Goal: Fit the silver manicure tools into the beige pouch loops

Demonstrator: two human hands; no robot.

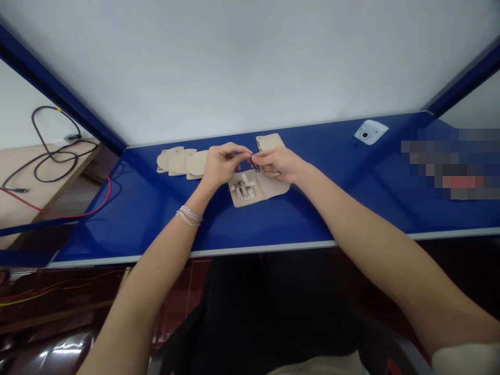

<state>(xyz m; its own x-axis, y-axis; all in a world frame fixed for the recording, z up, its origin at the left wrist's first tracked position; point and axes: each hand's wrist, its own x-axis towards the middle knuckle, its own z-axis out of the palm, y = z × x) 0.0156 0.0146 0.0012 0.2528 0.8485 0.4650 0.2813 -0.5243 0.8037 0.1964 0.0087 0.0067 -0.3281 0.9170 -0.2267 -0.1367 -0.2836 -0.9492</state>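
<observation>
A manicure case lies open on the blue table, beige, with several small metal tools such as nail clippers in its left half. Just above it my two hands meet, fingertips touching. Between them is a small shiny metal tool, whose kind I cannot make out. My right hand pinches it near its upper end. My left hand, with silver bracelets on the wrist, is closed in a pinch at the same end; the fingers partly hide the contact.
Several closed beige cases overlap in a row left of my hands. Another beige case lies behind my right hand. A white instant camera sits at the back right. Black and red cables hang at the left. The far right is pixelated.
</observation>
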